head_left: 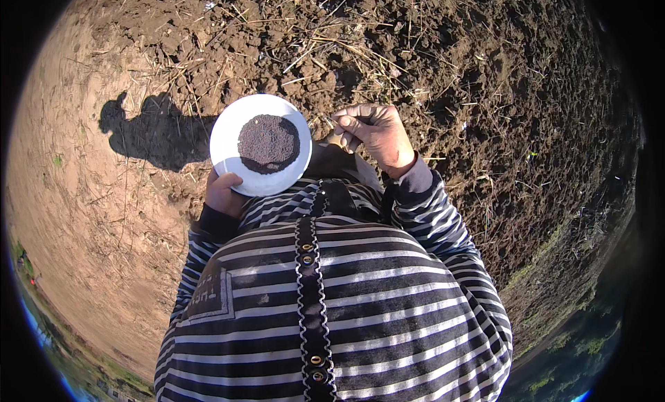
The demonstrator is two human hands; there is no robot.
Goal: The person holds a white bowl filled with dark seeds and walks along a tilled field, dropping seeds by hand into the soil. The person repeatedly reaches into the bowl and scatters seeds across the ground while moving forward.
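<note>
My left hand (226, 191) grips the lower left rim of a white plate (225, 137), with the thumb over its edge. A heap of small dark seeds or granules (268, 142) lies in the middle of the plate, partly in shadow. To the right of the plate, apart from it, my right hand (371, 134) is raised with thumb and forefinger pinched together. Something small and pale may be at its fingertips, too small to tell. Both arms wear black and white striped sleeves.
Rough, cloddy brown soil (467, 90) with dry straw stalks (358, 49) spreads ahead and to the right. Smoother, paler ground (88, 220) lies on the left, where a dark shadow (156, 132) falls. Greenery shows at the lower edges.
</note>
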